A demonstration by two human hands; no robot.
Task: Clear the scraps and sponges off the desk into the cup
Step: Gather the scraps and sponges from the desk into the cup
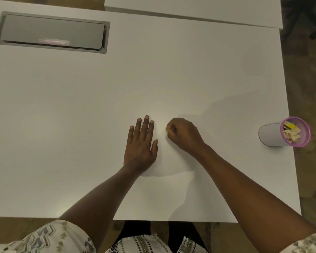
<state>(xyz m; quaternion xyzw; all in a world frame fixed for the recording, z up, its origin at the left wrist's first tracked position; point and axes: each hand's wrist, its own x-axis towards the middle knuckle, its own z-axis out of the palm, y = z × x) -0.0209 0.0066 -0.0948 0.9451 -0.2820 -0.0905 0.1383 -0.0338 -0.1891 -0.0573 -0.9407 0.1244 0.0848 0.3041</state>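
Note:
My left hand (140, 143) lies flat on the white desk (80, 125), fingers straight and pointing away from me. Just to its right, my right hand (183, 134) is curled into a fist with the fingertips down on the desk; a tiny pale scrap (166, 127) seems pinched at the fingertips, though it is too small to be sure. The cup (271, 134), white with a purple rim, stands near the desk's right edge. Inside it are tan paper scraps (292, 135) and a yellow sponge piece (289, 125).
A grey cable hatch (51, 31) is set into the desk at the far left. A second white desk (190, 8) butts against the far edge. The desk's right edge runs just past the cup, with carpet beyond.

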